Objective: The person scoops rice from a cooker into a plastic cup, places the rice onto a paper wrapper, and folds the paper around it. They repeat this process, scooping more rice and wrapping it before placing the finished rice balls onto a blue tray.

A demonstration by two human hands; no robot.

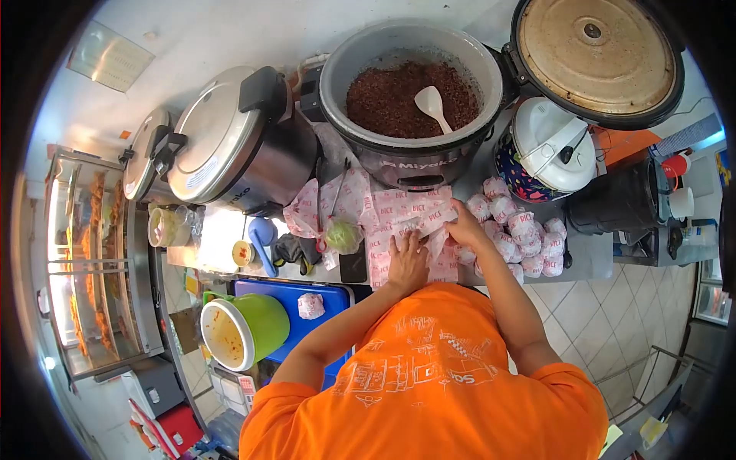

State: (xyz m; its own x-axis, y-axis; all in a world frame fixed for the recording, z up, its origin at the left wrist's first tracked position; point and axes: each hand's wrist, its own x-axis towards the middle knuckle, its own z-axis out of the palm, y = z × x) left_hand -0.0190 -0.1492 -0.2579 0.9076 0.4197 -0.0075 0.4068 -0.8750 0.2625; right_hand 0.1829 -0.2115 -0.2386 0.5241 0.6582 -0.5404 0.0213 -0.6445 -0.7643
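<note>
The stack of printed rice wrappers (402, 211) sits at centre frame, right under both hands — I see the left hand (407, 263) flat and spread on it, the right hand (464, 228) curled at its right edge, pinching or not I cannot tell. Above, the open rice cooker (414, 161) holds reddish-brown rice (383, 103) and a white paddle (433, 106).
</note>
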